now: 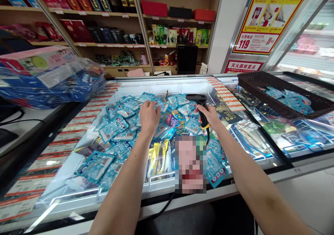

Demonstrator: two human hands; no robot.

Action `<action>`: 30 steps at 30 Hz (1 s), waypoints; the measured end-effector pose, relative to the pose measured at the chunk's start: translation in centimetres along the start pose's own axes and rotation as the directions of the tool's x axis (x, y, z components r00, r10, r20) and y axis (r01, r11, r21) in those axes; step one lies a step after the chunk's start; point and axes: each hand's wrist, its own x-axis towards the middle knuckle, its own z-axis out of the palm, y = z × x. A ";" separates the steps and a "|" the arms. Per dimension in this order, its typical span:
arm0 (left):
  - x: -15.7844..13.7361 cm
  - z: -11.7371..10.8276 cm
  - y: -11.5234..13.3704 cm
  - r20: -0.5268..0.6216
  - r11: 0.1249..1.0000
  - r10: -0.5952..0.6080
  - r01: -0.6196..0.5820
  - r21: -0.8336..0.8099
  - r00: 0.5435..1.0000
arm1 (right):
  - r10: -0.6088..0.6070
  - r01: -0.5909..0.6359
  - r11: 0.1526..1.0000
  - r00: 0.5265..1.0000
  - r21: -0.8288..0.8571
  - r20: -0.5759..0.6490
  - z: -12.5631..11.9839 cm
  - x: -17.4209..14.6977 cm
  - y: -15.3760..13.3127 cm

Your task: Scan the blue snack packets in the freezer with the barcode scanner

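My right hand (208,116) is wrapped around the grip of a black barcode scanner (196,97) with yellow trim, its head facing left and its cable hanging down. My left hand (150,114) is over a spread of blue snack packets (114,128), fingers curled down and away from me. Its fingertips are hidden, so what they hold, if anything, does not show. The packets, several with barcodes up, lie loosely on the glass top of a chest freezer (156,196). A purple packet (172,120) lies between the hands.
A brown basket (263,85) with more blue packets stands at the right. Plastic-wrapped boxes (52,78) are stacked at the left. Orange-and-white price labels (57,146) line the glass. Behind are stocked shelves (109,45). A blurred-out patch (190,165) covers part of the near edge.
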 end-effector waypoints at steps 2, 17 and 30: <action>0.2 1.0 0.8 0.063 0.996 0.041 -0.036 -0.081 0.997 | -0.003 0.003 1.000 1.000 -0.014 0.002 0.0 0.1 0.1; 4.0 6.8 5.8 0.350 0.951 -0.304 0.307 0.048 0.886 | -0.033 0.033 0.999 0.999 -0.007 0.019 0.1 -0.1 -0.7; 1.2 5.3 2.7 0.283 0.395 -0.404 0.445 -0.803 0.870 | -0.029 0.030 0.999 0.999 -0.044 0.035 0.5 0.1 0.3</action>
